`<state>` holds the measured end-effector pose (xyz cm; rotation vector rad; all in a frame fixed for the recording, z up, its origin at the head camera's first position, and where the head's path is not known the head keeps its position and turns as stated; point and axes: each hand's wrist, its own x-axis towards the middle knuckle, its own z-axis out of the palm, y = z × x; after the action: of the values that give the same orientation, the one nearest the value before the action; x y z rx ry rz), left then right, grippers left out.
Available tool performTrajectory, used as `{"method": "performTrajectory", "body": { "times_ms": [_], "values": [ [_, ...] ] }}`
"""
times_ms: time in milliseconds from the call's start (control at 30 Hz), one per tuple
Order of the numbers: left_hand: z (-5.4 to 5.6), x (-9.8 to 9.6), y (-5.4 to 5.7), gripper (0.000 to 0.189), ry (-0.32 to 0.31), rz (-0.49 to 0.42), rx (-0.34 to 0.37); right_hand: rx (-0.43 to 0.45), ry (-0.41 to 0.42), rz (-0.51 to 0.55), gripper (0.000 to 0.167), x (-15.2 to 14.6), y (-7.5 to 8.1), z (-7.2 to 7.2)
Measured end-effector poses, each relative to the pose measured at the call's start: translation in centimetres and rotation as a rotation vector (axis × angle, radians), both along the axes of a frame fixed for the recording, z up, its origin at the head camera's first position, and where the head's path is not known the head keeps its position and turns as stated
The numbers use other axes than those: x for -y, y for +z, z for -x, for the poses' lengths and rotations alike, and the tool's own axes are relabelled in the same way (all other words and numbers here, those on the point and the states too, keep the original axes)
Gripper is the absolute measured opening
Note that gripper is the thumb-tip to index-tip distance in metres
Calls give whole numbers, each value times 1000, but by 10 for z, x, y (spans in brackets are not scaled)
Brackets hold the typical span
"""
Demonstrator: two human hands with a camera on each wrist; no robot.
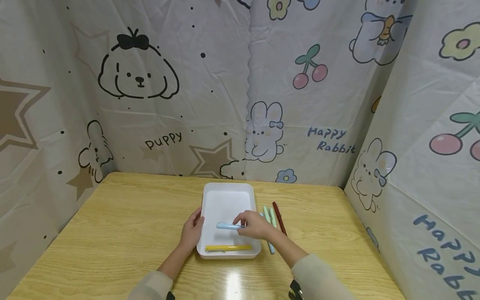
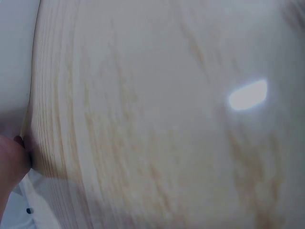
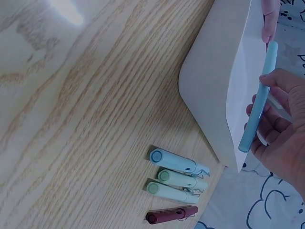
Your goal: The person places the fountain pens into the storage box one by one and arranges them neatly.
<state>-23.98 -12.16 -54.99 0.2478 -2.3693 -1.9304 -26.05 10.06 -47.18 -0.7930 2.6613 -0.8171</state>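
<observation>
My right hand (image 1: 256, 225) pinches a light blue pen (image 1: 226, 226) between thumb and fingers. In the head view it overlaps the inside of a white tray (image 1: 225, 200); the right wrist view shows the pen (image 3: 261, 98) in the fingertips close by the tray's wall (image 3: 209, 76). A yellow pen (image 1: 228, 248) lies crosswise inside the tray at its near end. At the tray's left edge my left hand (image 1: 192, 229) grips the rim with thumb and fingers. The left wrist view catches only a small part of this hand (image 2: 10, 160) beside the tray.
Right of the tray, side by side on the wooden table (image 1: 150, 200), lie another light blue pen (image 3: 176, 161), two light green pens (image 3: 181, 179) and a dark red pen (image 3: 171, 214). Printed cloth (image 1: 210, 83) hangs behind and along both sides of the table.
</observation>
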Motion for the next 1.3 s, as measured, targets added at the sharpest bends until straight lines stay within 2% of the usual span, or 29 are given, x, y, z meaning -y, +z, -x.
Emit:
{"method": "performTrajectory", "body": {
  "times_ms": [767,1300],
  "values": [
    [-1,0,0,44,-7,-2,-21,-1,27,-28,19,15,-6,-6],
    [-2,-1,2,44,-5,-9,-4,19,50,-20,18,21,-14,-8]
  ]
}}
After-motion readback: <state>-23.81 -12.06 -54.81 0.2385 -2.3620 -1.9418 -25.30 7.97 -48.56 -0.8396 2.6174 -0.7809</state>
